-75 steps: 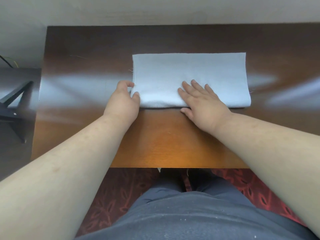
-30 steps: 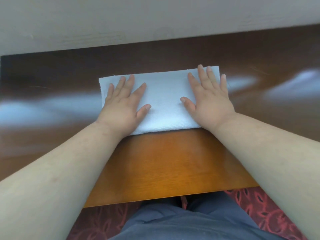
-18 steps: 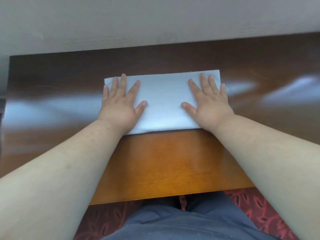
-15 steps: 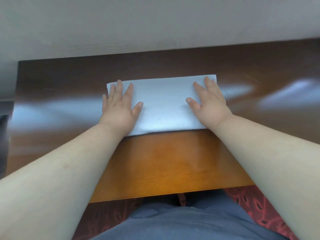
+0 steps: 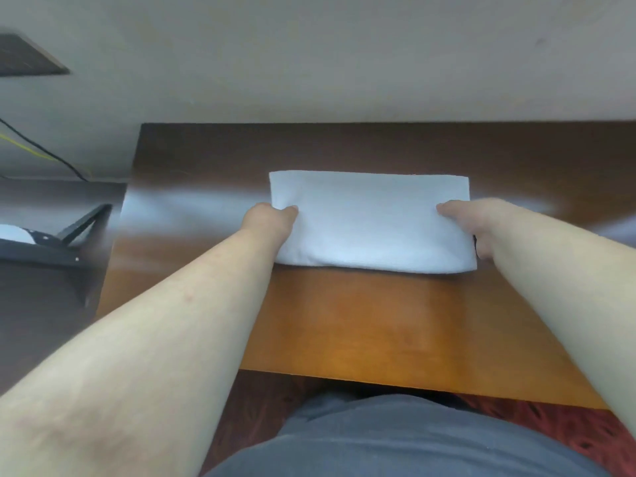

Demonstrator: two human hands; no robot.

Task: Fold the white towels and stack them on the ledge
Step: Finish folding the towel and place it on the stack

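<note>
Far off at the left edge a black metal stand (image 5: 74,232) sits on a lower dark surface, with thin cables (image 5: 41,151) trailing along the wall behind it; none of it bears on the work. Next comes the wooden table (image 5: 361,321), pushed against the pale wall (image 5: 344,63), its near part glowing orange and its far part dark.

The left hand (image 5: 270,220) reaches in over the table and takes the left short end of the white towel (image 5: 370,220). Its thumb lies on top of the cloth at the edge while the fingers are hidden beneath, so it seems to pinch the end between them. The wrist is straight and the forearm runs low over the wood.

The towel itself lies flat in the middle of the table as a long folded rectangle, its rounded fold toward the person and its far edge toward the wall. It looks to be held at both ends so it can be lifted or folded end to end without the layers slipping.

The right hand (image 5: 476,223) mirrors the left at the other short end, thumb on top, fingers tucked under or curled down beside the edge, grasping the cloth.

No ledge or stack shows in view.
</note>
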